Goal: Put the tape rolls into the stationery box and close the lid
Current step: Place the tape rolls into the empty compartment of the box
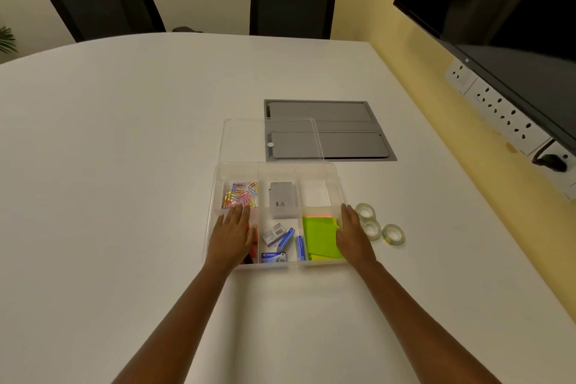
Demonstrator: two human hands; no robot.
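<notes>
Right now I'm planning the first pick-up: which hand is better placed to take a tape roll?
The right hand. It lies at the right wall of the stationery box, next to the three tape rolls on the table. The left hand rests over the box's left side, so it would have to cross the whole box.

Clear stationery box [338, 179] is seen open on the white table [124, 165], its clear lid [243, 137] laid flat just behind it, partly over a grey table hatch [349, 121]. Left hand [232, 235] is held flat, palm down, over the box's left compartments, near the paper clips [240, 194]. Right hand [353, 234] is held flat at the box's right wall, empty. Three tape rolls [393, 234] are seen on the table just right of the box, two of them touching.
</notes>
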